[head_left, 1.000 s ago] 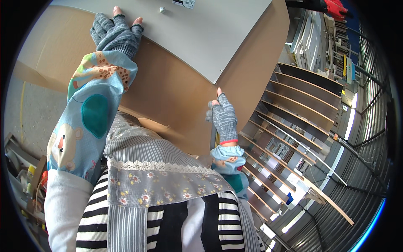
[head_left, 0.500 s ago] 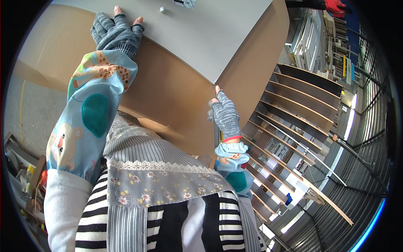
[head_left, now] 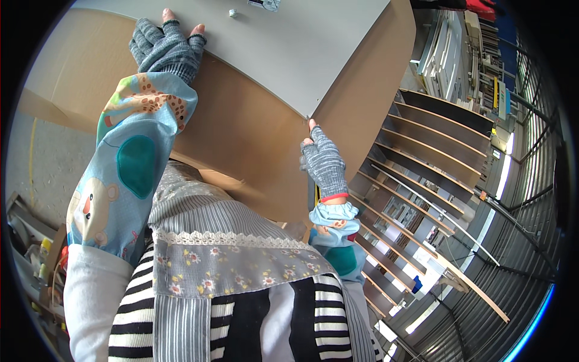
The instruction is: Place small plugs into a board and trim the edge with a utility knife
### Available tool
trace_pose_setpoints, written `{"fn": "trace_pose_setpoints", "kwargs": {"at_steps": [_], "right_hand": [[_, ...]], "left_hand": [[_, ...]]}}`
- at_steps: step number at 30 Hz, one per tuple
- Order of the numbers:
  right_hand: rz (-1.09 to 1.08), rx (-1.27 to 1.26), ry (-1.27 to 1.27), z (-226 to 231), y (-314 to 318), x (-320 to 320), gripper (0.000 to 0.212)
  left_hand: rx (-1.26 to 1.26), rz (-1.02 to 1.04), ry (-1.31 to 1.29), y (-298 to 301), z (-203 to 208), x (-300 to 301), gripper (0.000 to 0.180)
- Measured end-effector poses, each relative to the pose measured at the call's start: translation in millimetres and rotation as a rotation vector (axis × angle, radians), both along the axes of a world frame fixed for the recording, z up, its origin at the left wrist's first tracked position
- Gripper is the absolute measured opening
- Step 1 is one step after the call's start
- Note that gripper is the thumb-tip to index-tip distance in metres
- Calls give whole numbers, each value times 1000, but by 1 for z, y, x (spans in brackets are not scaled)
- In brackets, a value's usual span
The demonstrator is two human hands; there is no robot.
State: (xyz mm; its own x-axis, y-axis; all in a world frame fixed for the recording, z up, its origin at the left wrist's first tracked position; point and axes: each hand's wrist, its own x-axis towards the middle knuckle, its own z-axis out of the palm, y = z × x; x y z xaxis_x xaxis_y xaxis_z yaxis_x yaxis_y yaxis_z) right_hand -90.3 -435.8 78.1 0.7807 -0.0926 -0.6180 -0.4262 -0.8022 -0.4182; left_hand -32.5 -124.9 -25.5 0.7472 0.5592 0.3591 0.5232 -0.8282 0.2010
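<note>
A flat grey panel lies on a large brown cardboard sheet, one corner pointing toward me. My left hand, in a grey fingerless glove, is open and pressed flat across the panel's left edge and the cardboard. My right hand, gloved alike, is closed with its index finger stretched to the panel's near corner. In it is a utility knife; part of a dark and yellow handle shows below the palm, and a thin tip shows by the corner. The fingers hide most of the knife.
A small white lump and a printed label are on the panel. A rack of brown boards stands to the right, with stacked white panels behind it. Concrete floor shows at left, near a cluttered bin.
My right hand has shifted very slightly at the panel's corner, and a thin tip now shows more clearly beyond the index finger. My left hand stays in place.
</note>
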Motion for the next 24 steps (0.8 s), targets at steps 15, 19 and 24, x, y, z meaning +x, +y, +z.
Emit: {"fn": "trace_pose_setpoints", "kwargs": {"at_steps": [15,19,24], "right_hand": [[-239,184,134,15,10,-2,47],[-117,47,92,13,8,2,45],[-24,-18,140,13,3,12,45]], "left_hand": [[-10,-15,0,4,-1,-3,74],[-11,-17,0,1,1,-1,74],[-20,-12,21,1,2,-2,74]]}}
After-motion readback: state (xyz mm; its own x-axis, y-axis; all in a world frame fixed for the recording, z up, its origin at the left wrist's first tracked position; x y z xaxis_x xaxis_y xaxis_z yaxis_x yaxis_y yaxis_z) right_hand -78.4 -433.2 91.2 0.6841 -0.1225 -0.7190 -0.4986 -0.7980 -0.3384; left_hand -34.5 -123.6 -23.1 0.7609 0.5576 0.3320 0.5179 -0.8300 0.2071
